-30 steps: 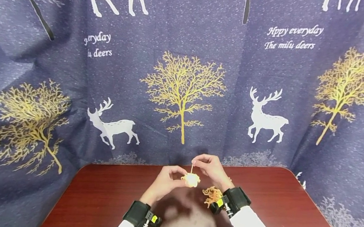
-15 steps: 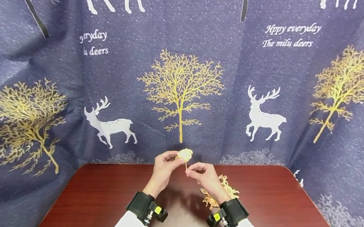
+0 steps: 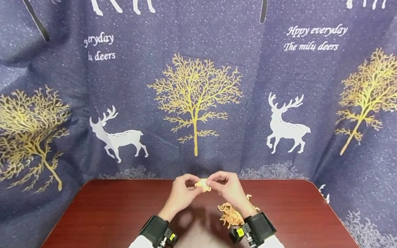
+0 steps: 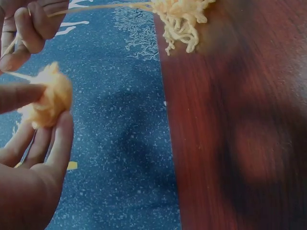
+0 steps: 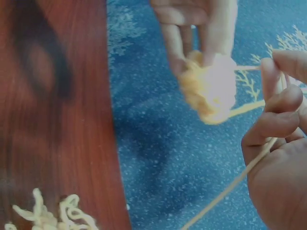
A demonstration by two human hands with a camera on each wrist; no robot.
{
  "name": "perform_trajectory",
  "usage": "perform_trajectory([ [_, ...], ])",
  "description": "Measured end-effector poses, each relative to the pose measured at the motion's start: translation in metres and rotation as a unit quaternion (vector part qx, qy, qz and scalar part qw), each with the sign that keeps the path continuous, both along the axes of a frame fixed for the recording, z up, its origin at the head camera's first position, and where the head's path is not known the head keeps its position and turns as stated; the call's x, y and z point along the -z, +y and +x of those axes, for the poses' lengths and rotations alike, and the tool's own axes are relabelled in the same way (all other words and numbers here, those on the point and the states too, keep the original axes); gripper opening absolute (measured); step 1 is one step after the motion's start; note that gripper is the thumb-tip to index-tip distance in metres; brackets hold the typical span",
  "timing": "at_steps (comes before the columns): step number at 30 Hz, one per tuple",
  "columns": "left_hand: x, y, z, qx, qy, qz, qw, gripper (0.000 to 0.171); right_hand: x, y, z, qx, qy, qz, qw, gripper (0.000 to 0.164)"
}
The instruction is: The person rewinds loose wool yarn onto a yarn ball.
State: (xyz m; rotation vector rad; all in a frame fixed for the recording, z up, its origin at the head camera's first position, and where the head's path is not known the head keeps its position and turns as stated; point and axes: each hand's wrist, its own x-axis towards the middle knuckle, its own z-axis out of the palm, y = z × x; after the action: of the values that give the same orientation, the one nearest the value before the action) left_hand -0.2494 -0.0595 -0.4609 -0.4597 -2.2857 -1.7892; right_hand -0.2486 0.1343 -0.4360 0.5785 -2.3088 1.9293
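Observation:
My left hand (image 3: pixel 181 194) pinches a small ball of pale yellow yarn (image 4: pixel 53 98) between thumb and fingers, above the table. Beside it my right hand (image 3: pixel 230 188) grips a strand of the same yarn (image 5: pixel 220 194), which runs through its curled fingers. In the right wrist view two stretches of strand reach from the yarn ball (image 5: pixel 208 88) toward the right hand's fingertips. The strand's other end trails down toward a loose tangle of yarn (image 3: pixel 231 215) on the table, partly hidden behind the right wrist.
The reddish-brown wooden table (image 3: pixel 118 211) has its far edge just below the hands. Behind it hangs a dark blue cloth (image 3: pixel 223 36) printed with trees and deer. Each wrist wears a black band with a small camera, the left band (image 3: pixel 155 229) among them.
The right hand has gone from above the ball, to below it, and now up beside it. The left hand raised the ball, then lowered it again. The strand between them looks shorter.

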Motion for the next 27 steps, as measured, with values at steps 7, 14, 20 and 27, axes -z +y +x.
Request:
perform_trajectory([
  [7,-0.002,-0.011,0.01,0.129,-0.045,0.02,0.9904,0.024,-0.004,0.007,-0.009,-0.006,-0.013,-0.046,0.999,0.019],
  [14,-0.007,-0.019,0.012,0.254,-0.068,0.143,0.9542,0.027,-0.002,0.006,-0.011,-0.013,-0.04,-0.068,0.997,0.024],
  [20,-0.015,-0.019,0.011,0.24,-0.094,0.264,0.9294,0.025,0.008,0.001,-0.007,-0.031,-0.058,-0.077,0.995,0.016],
  [27,-0.019,-0.015,0.01,0.129,-0.134,0.327,0.9264,0.02,0.013,-0.004,0.0,-0.036,-0.059,-0.048,0.996,0.019],
])
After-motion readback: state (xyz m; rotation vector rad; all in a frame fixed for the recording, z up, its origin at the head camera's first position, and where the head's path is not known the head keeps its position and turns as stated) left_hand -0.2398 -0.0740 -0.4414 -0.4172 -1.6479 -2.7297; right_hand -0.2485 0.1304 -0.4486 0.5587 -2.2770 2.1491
